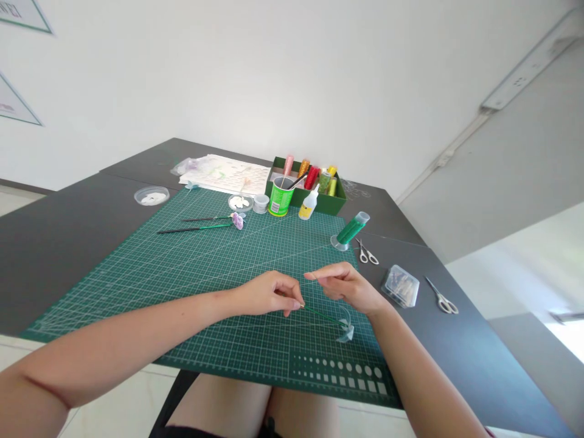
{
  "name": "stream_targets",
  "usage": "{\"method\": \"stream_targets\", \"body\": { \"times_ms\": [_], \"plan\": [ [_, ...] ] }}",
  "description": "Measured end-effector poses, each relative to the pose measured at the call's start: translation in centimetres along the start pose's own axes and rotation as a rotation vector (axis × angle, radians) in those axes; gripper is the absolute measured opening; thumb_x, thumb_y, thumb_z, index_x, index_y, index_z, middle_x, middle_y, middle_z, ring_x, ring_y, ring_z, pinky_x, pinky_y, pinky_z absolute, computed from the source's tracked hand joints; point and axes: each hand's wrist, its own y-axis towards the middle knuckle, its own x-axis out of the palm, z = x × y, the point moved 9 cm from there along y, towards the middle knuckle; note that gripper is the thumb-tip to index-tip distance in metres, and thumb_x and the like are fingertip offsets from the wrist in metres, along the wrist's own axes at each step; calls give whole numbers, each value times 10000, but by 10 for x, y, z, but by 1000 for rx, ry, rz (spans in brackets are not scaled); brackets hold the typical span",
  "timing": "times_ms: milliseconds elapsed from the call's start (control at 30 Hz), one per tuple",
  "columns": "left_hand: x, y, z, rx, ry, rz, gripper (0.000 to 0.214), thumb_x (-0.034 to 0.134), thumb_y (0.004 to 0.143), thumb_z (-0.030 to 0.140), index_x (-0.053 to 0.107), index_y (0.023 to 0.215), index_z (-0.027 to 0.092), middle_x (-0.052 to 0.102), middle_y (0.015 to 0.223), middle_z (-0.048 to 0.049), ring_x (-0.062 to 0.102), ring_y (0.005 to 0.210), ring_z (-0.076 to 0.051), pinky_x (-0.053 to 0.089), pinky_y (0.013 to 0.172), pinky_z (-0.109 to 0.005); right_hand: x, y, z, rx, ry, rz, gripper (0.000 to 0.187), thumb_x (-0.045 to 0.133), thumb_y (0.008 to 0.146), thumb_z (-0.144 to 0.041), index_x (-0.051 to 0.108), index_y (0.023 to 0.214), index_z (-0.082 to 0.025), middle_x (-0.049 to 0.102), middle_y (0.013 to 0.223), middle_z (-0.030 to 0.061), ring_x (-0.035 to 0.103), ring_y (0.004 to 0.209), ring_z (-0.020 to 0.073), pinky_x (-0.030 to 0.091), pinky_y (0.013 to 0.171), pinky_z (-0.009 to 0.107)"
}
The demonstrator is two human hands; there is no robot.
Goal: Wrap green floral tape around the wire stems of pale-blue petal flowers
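My left hand (270, 294) is closed in a pinch on the end of a thin green wire stem (325, 316). The stem runs right to a small pale blue flower piece (345, 333) lying on the green cutting mat (191, 274). My right hand (345, 286) hovers just right of the left, fingers curled with thumb and forefinger pinched together near the stem. A fine thread seems to run between the hands, too thin to be sure. Both hands are over the mat's near middle.
Further back lie two finished stems with a purple flower (237, 220), a small dish (240, 202), a green cup (280, 196), a glue bottle (309, 204) and a green box of bead tubes (310, 182). A green spool (351, 230), two scissors (367, 252) (441, 298) and a clear case (401, 285) lie right.
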Motion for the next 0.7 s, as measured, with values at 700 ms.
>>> {"method": "stream_targets", "body": {
  "times_ms": [700],
  "plan": [
    [23, -7, 6, -25, -12, -139, 288, 665, 951, 437, 751, 909, 166, 614, 591, 32, 515, 561, -98, 384, 597, -220, -3, -2, -5, -17, -110, 0, 436, 645, 969, -485, 790, 1212, -152, 248, 528, -92, 192, 478, 71, 155, 449, 237]
  ]
}}
